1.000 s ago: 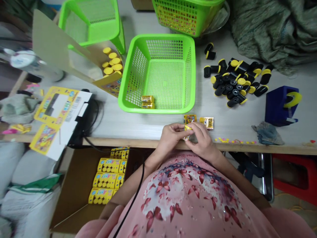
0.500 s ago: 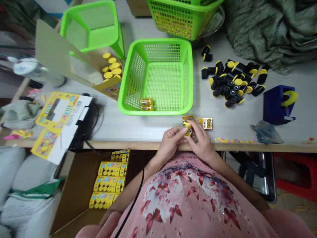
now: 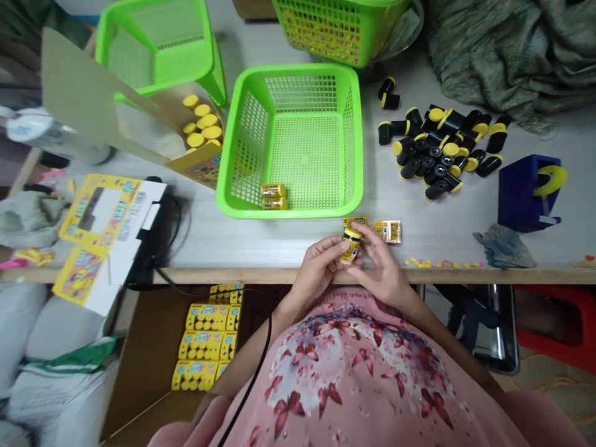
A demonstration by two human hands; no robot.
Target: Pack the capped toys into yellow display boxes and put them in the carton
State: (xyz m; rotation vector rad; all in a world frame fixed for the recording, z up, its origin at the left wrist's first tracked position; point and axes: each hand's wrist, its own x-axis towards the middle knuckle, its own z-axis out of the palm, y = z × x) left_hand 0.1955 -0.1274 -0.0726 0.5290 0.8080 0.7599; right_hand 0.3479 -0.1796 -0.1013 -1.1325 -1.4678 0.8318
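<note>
A small black canister with a yellow cap point(image 3: 352, 234) and a yellow printed label stands slightly tilted between my hands at the table's front edge. My left hand point(image 3: 316, 267) is closed on its left side, thumb across the label. The fingers of my right hand point(image 3: 384, 270) curl round its right and far side, while the right thumb sits apart, lower down. Just beyond lie a stack of yellow printed labels point(image 3: 356, 220) and, to the right, another shiny label stack point(image 3: 391, 231). Two labelled canisters point(image 3: 274, 197) lie in the green basket point(image 3: 291, 214) ahead.
Black canisters with yellow caps point(image 3: 437, 152) are heaped at right, beside a blue tape dispenser point(image 3: 526, 192). A yellow carton point(image 3: 202, 167) of capped canisters and a flattened box point(image 3: 100, 236) lie left. Below the edge, a cardboard box point(image 3: 139, 366) holds yellow packs.
The canister is tipped more upright, showing its cap and black neck. My right thumb has come away from it. The view has shifted slightly.
</note>
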